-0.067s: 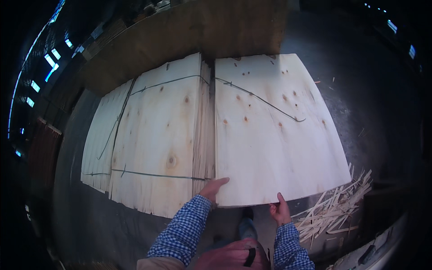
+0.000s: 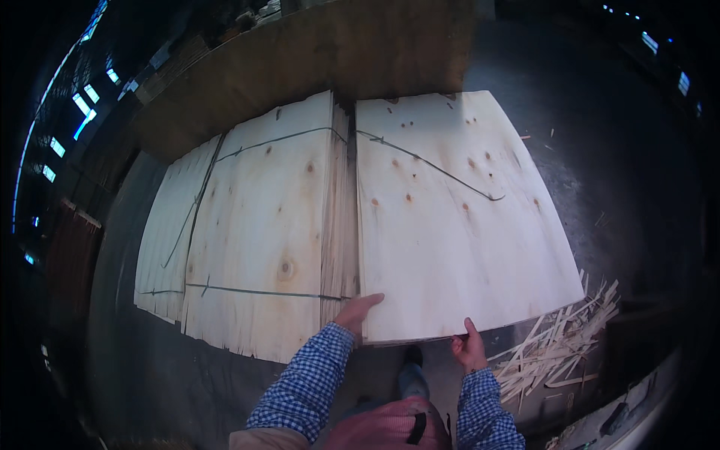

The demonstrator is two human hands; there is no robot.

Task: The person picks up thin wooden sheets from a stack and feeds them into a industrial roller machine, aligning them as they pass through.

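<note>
The grey floor (image 2: 574, 180) spread widest, its edges lost in the dark rim of the view. Behind the stacks stood a long brown panel (image 2: 300, 52). In front of it, three stacks of pale wood veneer sheets lay side by side. Largest was the right veneer stack (image 2: 450, 251), between the hands and the panel, its near edge toward the person. A narrow gap parted it from the middle veneer stack (image 2: 247, 240), whose layered right side showed; the left veneer stack (image 2: 166, 217) lay against that one's left edge. Off the near right corner of the right stack, a loose heap of wood strips (image 2: 559, 345) lay on the floor.

Blue checked sleeves (image 2: 300, 386) led up to both hands. The left hand (image 2: 356, 313) was at the right stack's left edge, just short of the near left corner, its thumb across the top face. The right hand (image 2: 470, 351) was at the near edge, right of its middle, thumb raised at the rim and fingers curled below. The stack hid part of the fingers of both hands, so whether they pinched the sheets could not be told.

A thin dark strap (image 2: 448, 170) slanted over the right stack's far half, among small brown knots.
</note>
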